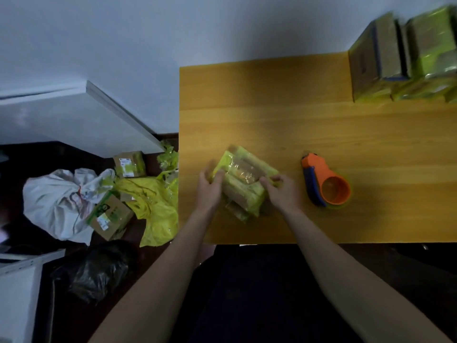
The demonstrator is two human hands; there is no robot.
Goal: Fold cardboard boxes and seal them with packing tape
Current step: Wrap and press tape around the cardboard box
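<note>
Both my hands grip the taped box (244, 179) on the table (272, 115): left hand (210, 188), right hand (279, 191). Tape dispenser (326, 185) lies near, right.

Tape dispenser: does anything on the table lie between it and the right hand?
Nothing visible does. The tape dispenser lies on bare table just right of the right hand, which grips the box together with the left hand.

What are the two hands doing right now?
Left hand: grips the taped cardboard box at its left end.
Right hand: grips the box's right end.
</note>
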